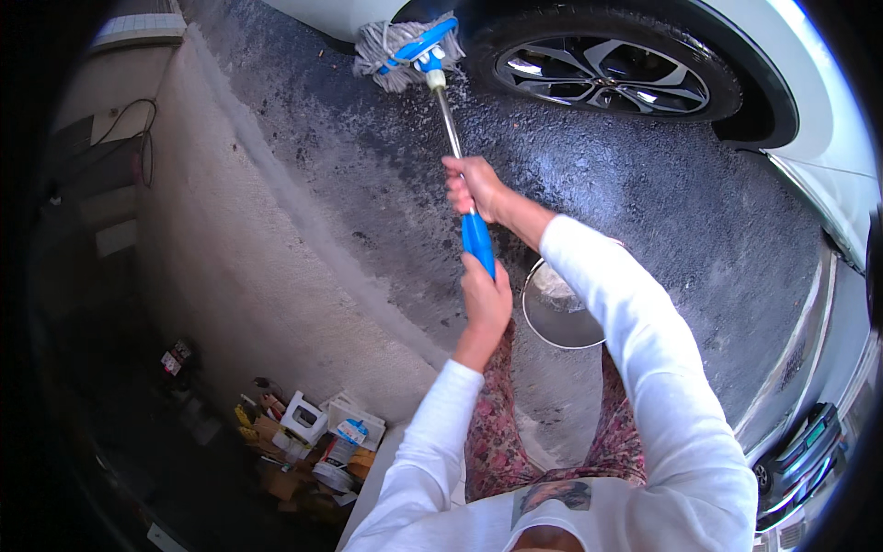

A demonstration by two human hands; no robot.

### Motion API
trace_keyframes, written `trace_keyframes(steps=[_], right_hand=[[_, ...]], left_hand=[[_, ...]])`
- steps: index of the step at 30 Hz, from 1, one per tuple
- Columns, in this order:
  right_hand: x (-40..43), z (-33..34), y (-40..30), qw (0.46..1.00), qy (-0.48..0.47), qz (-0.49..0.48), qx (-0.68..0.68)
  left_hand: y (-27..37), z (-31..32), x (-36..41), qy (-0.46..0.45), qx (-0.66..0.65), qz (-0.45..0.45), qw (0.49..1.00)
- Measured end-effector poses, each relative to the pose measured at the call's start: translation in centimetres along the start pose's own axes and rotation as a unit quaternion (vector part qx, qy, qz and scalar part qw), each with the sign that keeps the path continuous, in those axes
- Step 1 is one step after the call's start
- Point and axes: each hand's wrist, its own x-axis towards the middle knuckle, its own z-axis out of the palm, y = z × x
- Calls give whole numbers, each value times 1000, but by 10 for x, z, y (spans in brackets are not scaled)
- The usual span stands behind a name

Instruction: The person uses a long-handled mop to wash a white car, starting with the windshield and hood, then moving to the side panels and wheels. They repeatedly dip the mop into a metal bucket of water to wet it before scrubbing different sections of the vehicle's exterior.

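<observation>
Both hands hold a string mop, its metal pole [448, 124] slanting away from me. My left hand [486, 297] is wrapped around the blue plastic grip [477, 238] at the near end. Farther up, my right hand [476, 186] clasps the pole just beyond that grip. The grey mop head [397, 34] with its blue plate is by the lower edge of the white car body [321, 15], beside the front of a tire [724, 90]. Whether the strands touch the car cannot be told. A metal bucket [530, 317] stands below my right forearm, which hides part of it.
Wet dark pavement [586, 179] lies around the wheel [603, 81]. A low concrete wall [276, 241] runs along the left. Beyond it sits a pile of boxes and plastic containers [303, 421]. Another car [804, 455] is parked at the lower right.
</observation>
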Motion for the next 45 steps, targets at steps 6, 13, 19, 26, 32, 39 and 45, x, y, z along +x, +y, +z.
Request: trace_keyframes(steps=[6,13,19,26,32,39,45], right_hand=[[98,-15,-13,995,16,62,75],[99,-18,10,990,138,6,-29],[44,-10,11,1000,-8,19,18],[-70,15,67,999,36,-19,9],[-186,3,160,994,50,42,90],[-292,-17,236,952,160,79,247],[-299,-66,282,926,219,136,275]], left_hand=[[-16,-2,80,15,52,-4,999],[-42,1,74,-18,13,-44,999],[-38,9,24,32,-27,-28,999],[-37,-15,-82,6,-35,13,999],[-44,-69,-220,-149,28,-12,988],[-17,-123,-308,-323,52,-60,943],[-23,-103,-318,-393,80,-111,909]])
